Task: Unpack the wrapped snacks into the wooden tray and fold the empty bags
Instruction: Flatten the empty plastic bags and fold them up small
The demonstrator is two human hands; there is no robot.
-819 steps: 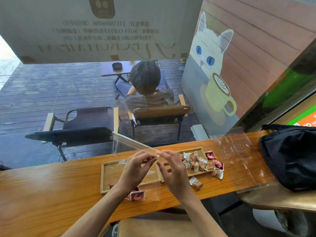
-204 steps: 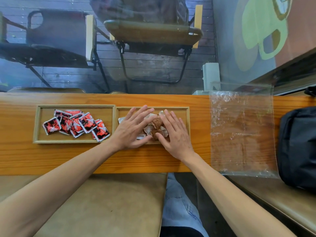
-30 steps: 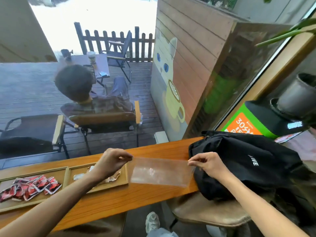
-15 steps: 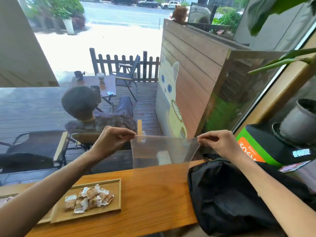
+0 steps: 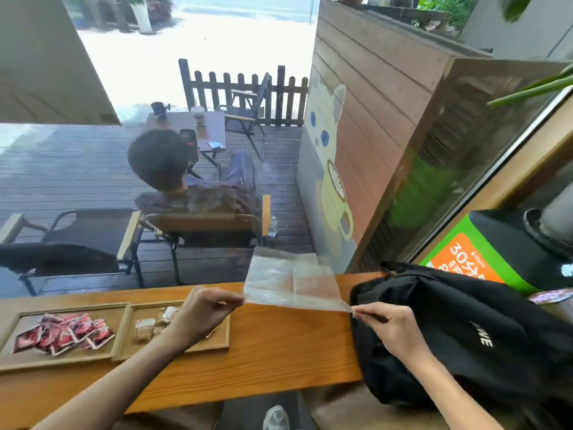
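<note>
Clear plastic bag (image 5: 291,282) hung stretched above the wooden counter (image 5: 279,346); the left hand (image 5: 203,315) pinched its near-left corner and the right hand (image 5: 387,325) its near-right corner. Red-wrapped snacks (image 5: 63,333) lay in the wooden tray (image 5: 122,330)'s left compartment; a black backpack (image 5: 465,330) sat just right.

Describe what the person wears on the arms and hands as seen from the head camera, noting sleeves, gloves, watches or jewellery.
Both forearms are bare as far as the picture's lower edge, so no sleeves show. The left hand and right hand wear no gloves. No watch, bracelet or ring is visible on either wrist or on the fingers in view. Any sleeve higher up lies outside the picture.
</note>
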